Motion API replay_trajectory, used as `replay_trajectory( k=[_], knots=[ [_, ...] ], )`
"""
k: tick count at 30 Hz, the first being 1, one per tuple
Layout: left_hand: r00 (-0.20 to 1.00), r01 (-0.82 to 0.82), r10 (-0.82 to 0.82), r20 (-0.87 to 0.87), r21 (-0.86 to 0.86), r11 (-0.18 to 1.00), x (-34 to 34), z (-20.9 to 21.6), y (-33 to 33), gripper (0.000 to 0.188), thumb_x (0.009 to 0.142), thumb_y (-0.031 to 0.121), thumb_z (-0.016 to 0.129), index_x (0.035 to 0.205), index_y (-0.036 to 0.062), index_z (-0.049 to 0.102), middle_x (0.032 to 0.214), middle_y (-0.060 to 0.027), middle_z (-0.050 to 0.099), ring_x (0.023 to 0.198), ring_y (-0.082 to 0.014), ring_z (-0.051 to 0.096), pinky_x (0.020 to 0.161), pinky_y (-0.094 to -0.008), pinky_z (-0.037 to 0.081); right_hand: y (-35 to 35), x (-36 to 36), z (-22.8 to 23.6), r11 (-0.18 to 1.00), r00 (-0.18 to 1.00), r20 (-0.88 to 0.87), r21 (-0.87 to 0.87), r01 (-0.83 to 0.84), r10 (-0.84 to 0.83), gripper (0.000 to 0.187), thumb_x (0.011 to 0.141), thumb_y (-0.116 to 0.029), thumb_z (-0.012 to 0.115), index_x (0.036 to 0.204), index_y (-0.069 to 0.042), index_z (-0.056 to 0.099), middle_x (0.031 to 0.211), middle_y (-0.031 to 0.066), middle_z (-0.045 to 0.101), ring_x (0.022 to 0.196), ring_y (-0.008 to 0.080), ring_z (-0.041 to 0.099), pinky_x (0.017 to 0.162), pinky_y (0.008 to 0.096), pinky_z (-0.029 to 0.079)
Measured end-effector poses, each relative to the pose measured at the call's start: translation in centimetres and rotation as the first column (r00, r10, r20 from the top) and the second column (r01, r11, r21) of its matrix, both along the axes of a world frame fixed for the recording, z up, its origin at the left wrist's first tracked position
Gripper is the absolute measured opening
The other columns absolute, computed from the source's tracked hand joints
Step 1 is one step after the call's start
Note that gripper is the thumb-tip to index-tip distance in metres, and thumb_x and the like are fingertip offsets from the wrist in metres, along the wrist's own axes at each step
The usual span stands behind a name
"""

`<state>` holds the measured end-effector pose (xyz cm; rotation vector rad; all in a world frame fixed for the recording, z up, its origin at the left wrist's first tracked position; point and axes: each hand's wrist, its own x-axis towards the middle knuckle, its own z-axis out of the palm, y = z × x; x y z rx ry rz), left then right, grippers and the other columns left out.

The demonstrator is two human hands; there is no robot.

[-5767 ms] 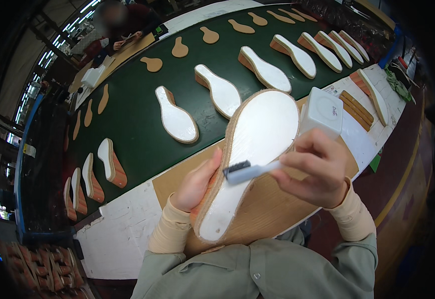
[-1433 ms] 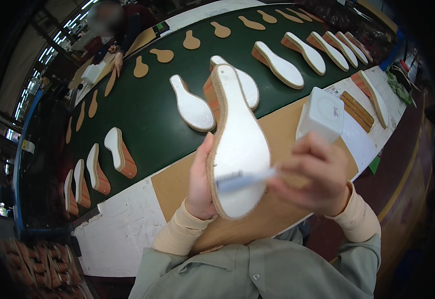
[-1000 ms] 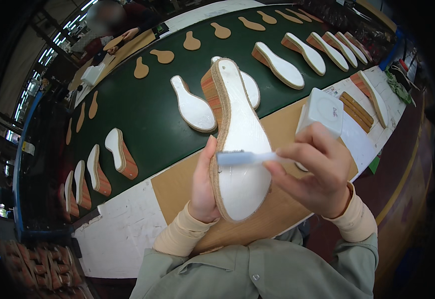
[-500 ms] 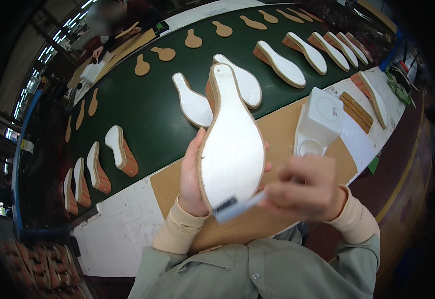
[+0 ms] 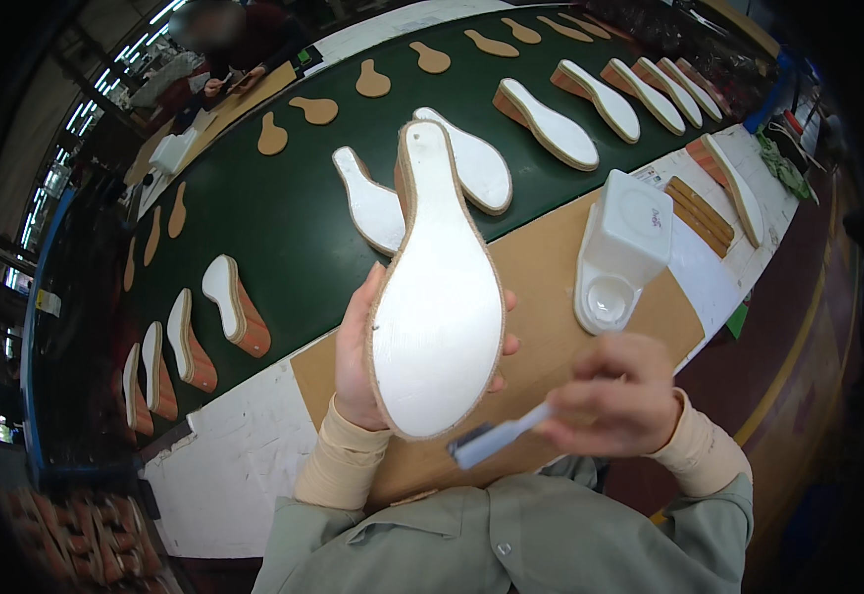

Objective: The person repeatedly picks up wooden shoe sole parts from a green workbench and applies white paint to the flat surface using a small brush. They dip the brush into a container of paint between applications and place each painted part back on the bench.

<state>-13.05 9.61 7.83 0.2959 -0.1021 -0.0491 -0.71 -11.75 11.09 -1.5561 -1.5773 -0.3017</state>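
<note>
Centrally: sole [image 5: 437, 307], left hand [image 5: 355, 358] clasping its sides.
Likely stiff, light, slick-faced; hold by edges. Right hand [image 5: 615, 396] pinches brush [image 5: 496, 443].

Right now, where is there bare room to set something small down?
The green surface is bare between the left wedges and the held sole; the brown board, between that sole and the white container. Crowded: the green surface's far right, packed with white-topped wedges.
</note>
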Motion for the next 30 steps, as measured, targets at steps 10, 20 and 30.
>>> replay_trajectory(
  k=[10, 20, 30],
  knots=[
    [0.998, -0.061, 0.061, 0.018, -0.008, 0.998, -0.9, -0.2, -0.1, 0.083, 0.096, 0.069, 0.020, 0.154, 0.0099, 0.028, 0.145, -0.0305, 0.040, 0.117, -0.0495, 0.056, 0.085, -0.0608, 0.054, -0.7, -0.3, -0.6, 0.998, 0.999, 0.028, -0.059, 0.018, -0.016, 0.020, 0.069, -0.020, 0.084, 0.076, -0.013, 0.066, 0.070, 0.0003, 0.051, 0.049, 0.0134, 0.050, 0.043, 0.0287, 0.037],
    [0.965, 0.017, -0.035, -0.259, -0.071, 0.997, -1.9, 0.7, -1.3, 0.082, 0.094, 0.068, 0.028, 0.152, 0.0114, 0.029, 0.133, -0.0391, 0.044, 0.099, -0.0576, 0.060, 0.069, -0.0617, 0.057, 0.2, 3.1, 1.9, 0.957, 0.955, 0.084, 0.082, 0.278, -0.284, 0.023, 0.065, -0.015, 0.086, 0.076, -0.010, 0.066, 0.070, 0.0019, 0.050, 0.052, 0.0152, 0.050, 0.045, 0.0282, 0.039],
    [0.979, 0.124, -0.139, -0.148, -0.107, 0.987, -3.1, 0.3, -0.8, 0.078, 0.097, 0.062, 0.030, 0.154, 0.0077, 0.026, 0.139, -0.0347, 0.044, 0.112, -0.0578, 0.055, 0.077, -0.0619, 0.058, -0.5, 4.6, 3.0, 0.976, 0.982, 0.063, -0.143, -0.166, 0.176, 0.023, 0.064, -0.015, 0.085, 0.074, -0.012, 0.065, 0.072, 0.0012, 0.049, 0.054, 0.0165, 0.051, 0.047, 0.0298, 0.038]
  ],
)
